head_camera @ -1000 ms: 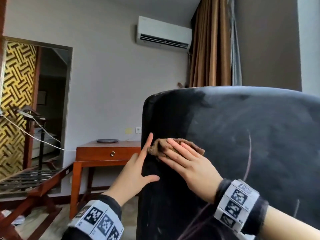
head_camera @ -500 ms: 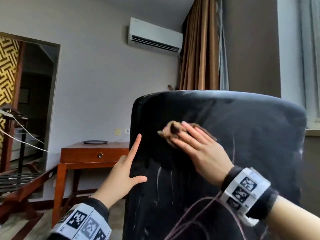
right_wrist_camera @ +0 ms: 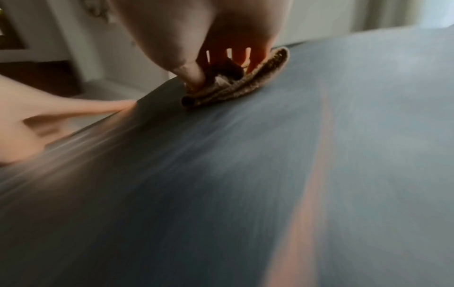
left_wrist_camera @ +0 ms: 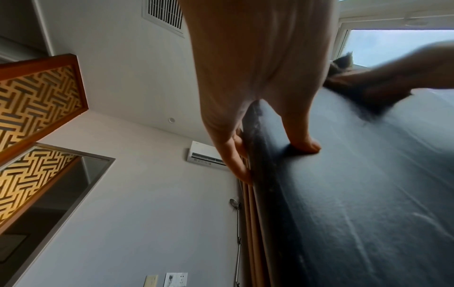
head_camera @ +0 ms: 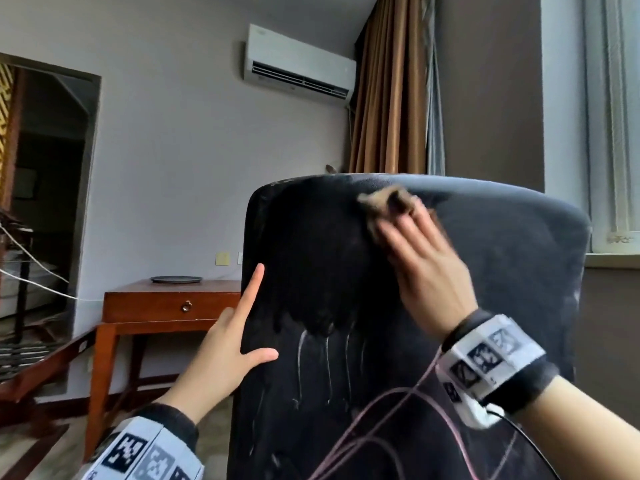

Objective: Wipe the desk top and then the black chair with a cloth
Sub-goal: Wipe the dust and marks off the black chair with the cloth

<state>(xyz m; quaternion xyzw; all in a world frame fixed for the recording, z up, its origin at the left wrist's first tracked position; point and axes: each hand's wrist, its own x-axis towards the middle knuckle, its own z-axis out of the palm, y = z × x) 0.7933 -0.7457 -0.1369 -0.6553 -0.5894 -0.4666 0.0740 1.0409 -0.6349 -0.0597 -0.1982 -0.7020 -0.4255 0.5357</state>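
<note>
The black chair (head_camera: 502, 271) shows its back, with a dark wet patch and drip streaks (head_camera: 325, 362) on the left half. A brown cloth (head_camera: 384, 200) lies against the back just under its top edge. My right hand (head_camera: 405, 230) presses the cloth flat with spread fingers. In the right wrist view my thumb digs into the folded cloth (right_wrist_camera: 236, 87) under my right hand (right_wrist_camera: 221, 64). My left hand (head_camera: 242, 327) holds the chair's left edge: thumb on the rear face, fingers along the far side, as the left wrist view shows (left_wrist_camera: 270, 155).
A wooden side table (head_camera: 166, 303) with a drawer and a dark plate (head_camera: 176, 279) stands left of the chair against the wall. A wooden rack (head_camera: 34, 358) is at the lower left. Brown curtain (head_camera: 391, 98) and window (head_camera: 609, 116) are behind. Pink cables (head_camera: 381, 427) hang across the chair back.
My right hand has swept the cloth up and to the right, from the back's left middle to its top edge. My left hand stays on the chair's left edge.
</note>
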